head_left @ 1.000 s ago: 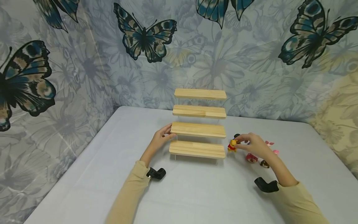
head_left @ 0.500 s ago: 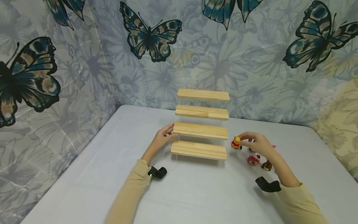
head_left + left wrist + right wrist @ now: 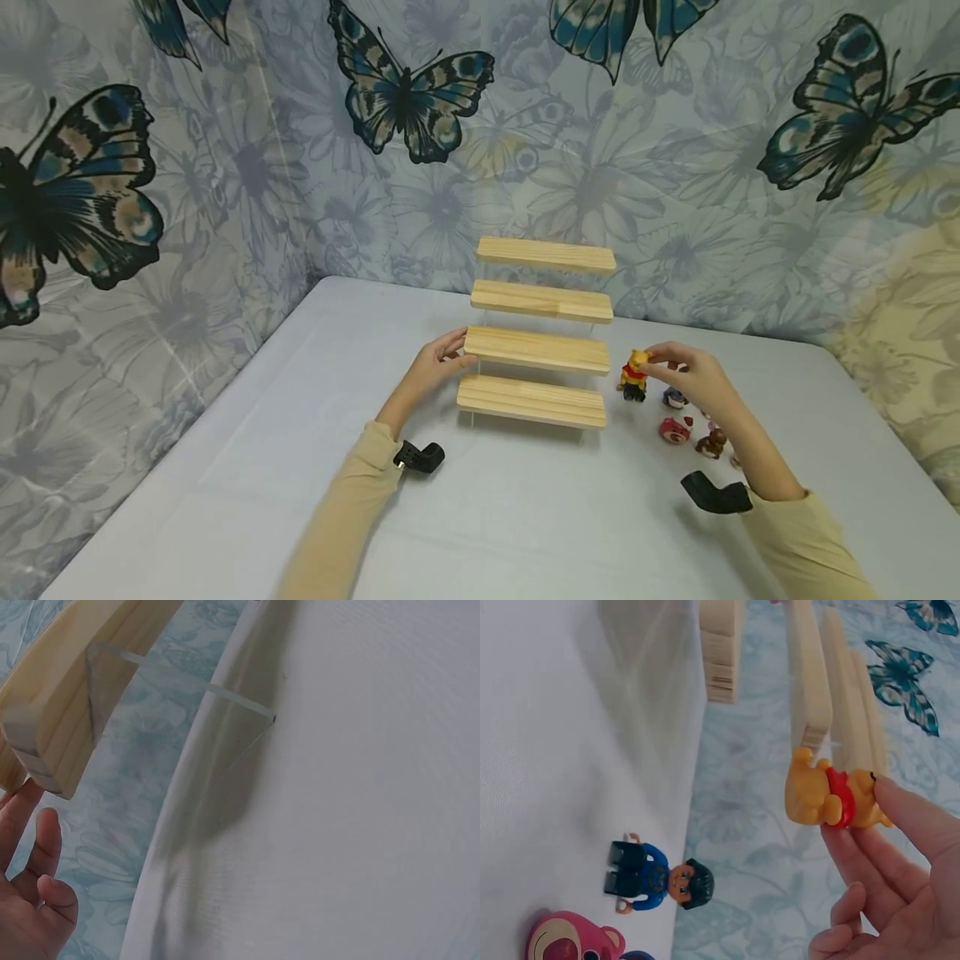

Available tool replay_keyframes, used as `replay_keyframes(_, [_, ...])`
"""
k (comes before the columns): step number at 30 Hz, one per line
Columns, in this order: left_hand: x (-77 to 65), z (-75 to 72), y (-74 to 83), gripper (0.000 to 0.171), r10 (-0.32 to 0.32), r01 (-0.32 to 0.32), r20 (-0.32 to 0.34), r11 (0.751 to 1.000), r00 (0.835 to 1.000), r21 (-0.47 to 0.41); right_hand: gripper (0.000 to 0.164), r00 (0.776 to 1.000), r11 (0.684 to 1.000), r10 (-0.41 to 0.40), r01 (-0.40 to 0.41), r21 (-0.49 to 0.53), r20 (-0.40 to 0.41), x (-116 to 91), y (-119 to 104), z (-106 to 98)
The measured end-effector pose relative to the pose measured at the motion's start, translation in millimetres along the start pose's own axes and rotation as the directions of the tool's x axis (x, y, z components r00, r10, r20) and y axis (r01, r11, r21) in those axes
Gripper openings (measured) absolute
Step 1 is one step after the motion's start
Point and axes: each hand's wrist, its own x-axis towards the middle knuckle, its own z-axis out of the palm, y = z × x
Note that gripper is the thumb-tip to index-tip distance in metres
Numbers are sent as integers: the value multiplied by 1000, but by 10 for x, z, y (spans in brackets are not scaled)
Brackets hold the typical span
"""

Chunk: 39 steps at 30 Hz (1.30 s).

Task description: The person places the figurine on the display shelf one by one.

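With its thumb and fingertips, my right hand (image 3: 693,379) pinches a yellow Winnie the Pooh figurine (image 3: 808,796) in a red shirt, lifted off the table by the right end of a wooden stepped shelf (image 3: 536,348). A toy figure (image 3: 656,876) with black hair and blue clothes stands on the tabletop below it, partly covered in the head view. At the shelf's left end, my left hand (image 3: 433,367) holds the edge of the second plank from the bottom. The left wrist view shows that hand's loosely bent fingers (image 3: 46,840); its thumb is out of sight there.
Right of the shelf lie a pink bear figurine (image 3: 675,430), a brown figurine (image 3: 711,443) and a small blue one (image 3: 674,397), some partly behind the right arm. Clear supports (image 3: 180,679) carry the planks. A butterfly-patterned backdrop (image 3: 675,200) stands behind the white table (image 3: 300,433).
My right hand has raised the Winnie the Pooh figurine from near the tabletop. The left hand stays at the shelf's left end. The head view has shifted slightly.
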Motion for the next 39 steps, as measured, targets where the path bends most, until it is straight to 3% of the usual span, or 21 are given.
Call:
replay_keyframes(2, [3,-20,4,61,-5,5,6,1000,1000,16,43,1000,1000,1,-1,0,10,8,21,8])
replay_keyframes(4, [7,-35,22,60,-18,17,10,999,1000,37,43,1000,1000,-1,1,10,7,52,180,47])
replay_keyframes(9, [-34,-50,182,55,-2,0,26,998,1000,70,42,999,999,13,-14,-35,-41,292,960,231])
replay_keyframes(12, [-80,-41,305,53,17,-20,40,997,999,81,41,998,996,13,-18,-88,-60,421,1310,308])
replay_keyframes(17, [-101,-9,343,54,-2,-2,56,997,998,73,42,998,999,24,-27,-40,-58,502,1419,287])
replay_keyframes(20, [-65,-11,237,57,7,-10,44,998,999,65,42,993,997,47,-52,-51,-105,623,1556,337])
replay_keyframes(24, [-14,-29,93,60,25,-27,18,996,1000,81,41,991,998,52,-55,-19,-125,737,1575,382])
replay_keyframes(26, [6,-15,74,58,24,-25,17,996,1000,81,42,992,997,66,-62,34,-104,733,1488,350])
replay_keyframes(28, [12,-6,65,59,25,-26,18,996,1000,83,43,996,993,70,-65,96,-55,666,1222,266])
replay_keyframes(32, [-36,-5,197,56,4,-6,29,997,1000,73,50,995,979,93,-100,180,48,325,149,25])
replay_keyframes(34, [-68,-10,291,55,-5,2,39,998,999,65,53,994,978,86,-96,184,62,208,-219,-51])
replay_keyframes(36, [-92,-15,381,54,-21,19,46,998,999,58,53,995,977,86,-93,190,44,173,-357,-73])
replay_keyframes(39, [-90,-20,389,55,-29,26,47,998,998,52,55,997,972,74,-79,220,31,257,-215,-54])
